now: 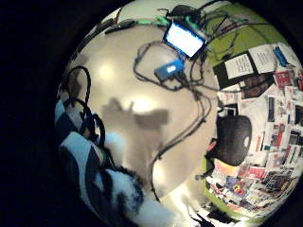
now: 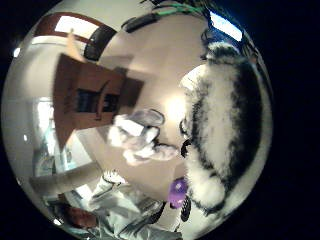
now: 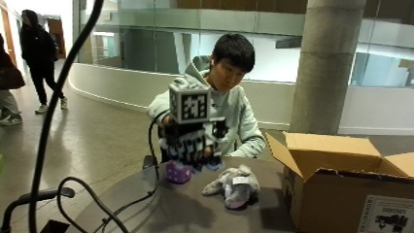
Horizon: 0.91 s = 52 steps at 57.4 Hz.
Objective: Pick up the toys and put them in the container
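Round grey table (image 3: 194,213) is carrying an open cardboard box (image 3: 336,189) at right. Gloved right hand (image 3: 191,141) is holding a black-and-white striped plush (image 2: 225,130) aloft, grip curling round it. Grey plush (image 3: 232,187) is lying mid-table; purple toy (image 3: 177,172) is sitting far left.

Person seated behind table, torso leaning forward, head bowed. Right forearm raised, gloved right hand (image 3: 189,141) held above tabletop at chest level, back of hand toward outside camera. Fingers curled around black-and-white striped plush toy (image 3: 191,151), which hangs below palm. Plush fur fills edge of both palm views. Other hand not visible.
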### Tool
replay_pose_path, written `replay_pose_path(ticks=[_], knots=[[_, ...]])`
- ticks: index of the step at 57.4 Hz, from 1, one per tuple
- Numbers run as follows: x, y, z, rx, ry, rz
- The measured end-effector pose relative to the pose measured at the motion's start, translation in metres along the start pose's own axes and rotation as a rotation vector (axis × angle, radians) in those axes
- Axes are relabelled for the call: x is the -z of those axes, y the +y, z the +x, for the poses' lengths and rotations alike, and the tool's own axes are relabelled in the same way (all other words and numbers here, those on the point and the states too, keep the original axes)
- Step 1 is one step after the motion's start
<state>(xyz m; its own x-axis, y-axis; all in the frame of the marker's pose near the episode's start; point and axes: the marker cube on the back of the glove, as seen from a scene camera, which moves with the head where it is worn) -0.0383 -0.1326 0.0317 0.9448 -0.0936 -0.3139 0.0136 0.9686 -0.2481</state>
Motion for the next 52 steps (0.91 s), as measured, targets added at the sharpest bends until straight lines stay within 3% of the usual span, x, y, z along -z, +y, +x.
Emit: replay_pose_path(ticks=[8,16,24,29,37,52], knots=[[0.085,0.009,-0.041,0.026,0.017,0.023],[0.156,0.020,-0.097,0.044,0.024,0.145],[0.201,0.015,-0.166,0.112,-0.120,0.360],[0.203,-0.011,-0.209,0.156,-0.216,0.402],[0.179,-0.041,-0.265,0.168,-0.148,0.443],[0.132,-0.061,-0.324,0.243,-0.245,0.184]])
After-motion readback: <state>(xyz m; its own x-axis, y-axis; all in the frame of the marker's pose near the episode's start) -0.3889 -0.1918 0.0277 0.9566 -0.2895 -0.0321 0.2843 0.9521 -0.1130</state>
